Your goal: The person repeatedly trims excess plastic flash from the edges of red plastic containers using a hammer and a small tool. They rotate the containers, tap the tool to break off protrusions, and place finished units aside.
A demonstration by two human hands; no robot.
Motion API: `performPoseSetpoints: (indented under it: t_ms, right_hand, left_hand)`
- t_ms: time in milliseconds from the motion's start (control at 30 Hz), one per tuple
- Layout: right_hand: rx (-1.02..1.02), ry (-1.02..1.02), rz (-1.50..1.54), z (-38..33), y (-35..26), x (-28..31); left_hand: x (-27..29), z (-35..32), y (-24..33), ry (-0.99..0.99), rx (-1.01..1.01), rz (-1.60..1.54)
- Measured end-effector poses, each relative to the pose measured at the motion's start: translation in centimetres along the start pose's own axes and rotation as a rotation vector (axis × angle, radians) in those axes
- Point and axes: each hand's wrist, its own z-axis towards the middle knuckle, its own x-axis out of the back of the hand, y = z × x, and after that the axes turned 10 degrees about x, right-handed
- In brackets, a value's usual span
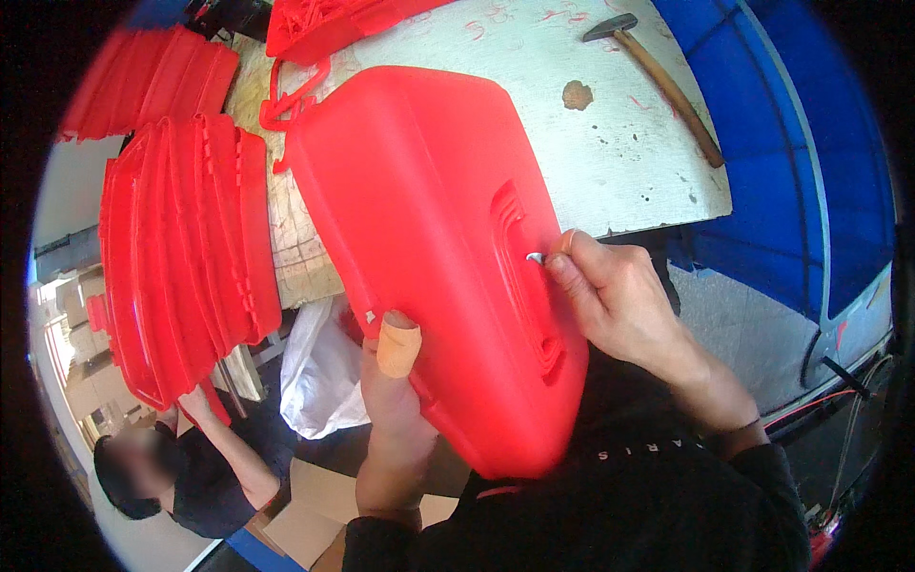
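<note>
A large red molded plastic case (pixel 410 191) lies tilted in front of me, its lower end against my black shirt. My left hand (pixel 396 410) is closed round its lower left edge. The thumb of that hand has a tan wrap (pixel 398 345) on it and rests on top of the red plastic. At the case's right side, my right hand (pixel 624 296) pinches a small shiny metal piece (pixel 535 257), whose tip shows beside the recessed grooves. The rest of that piece is hidden by my fingers.
A hammer (pixel 662 81) lies on the worn white tabletop (pixel 620 181). Red shells stand stacked (pixel 181 257) at left, near a co-worker's hand (pixel 200 405). A white plastic bag (pixel 324 381) and a cardboard box (pixel 310 505) are below. Blue panels (pixel 762 172) border the right.
</note>
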Motion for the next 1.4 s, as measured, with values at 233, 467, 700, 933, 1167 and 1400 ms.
performPoseSetpoints:
  t_ms: [233,467,700,933,1167,1400]
  right_hand:
    - [0.017,0.035,-0.051,-0.8,-0.2,-0.3]
    - [-0.003,-0.063,-0.026,-4.0,-0.4,-0.1]
    - [-0.068,0.048,0.277,-4.6,-0.7,1.1]
    - [0.615,0.213,-0.163,0.4,3.2,0.7]
    - [0.218,0.094,-0.763,5.2,6.8,2.1]
    - [0.335,0.182,-0.727,-7.7,1.8,21.9]
  left_hand:
    - [0.7,0.1,-0.3,0.005,0.024,-0.028]
    - [0.5,0.0,-0.6,0.015,0.012,-0.095]
    - [0.4,-0.2,-0.4,0.000,-0.049,-0.003]
    - [1.4,-6.7,13.7,-0.082,-0.849,0.252]
    - [2.0,-9.5,32.0,0.181,-1.036,1.134]
    - [14.0,6.9,33.9,1.053,-0.722,2.304]
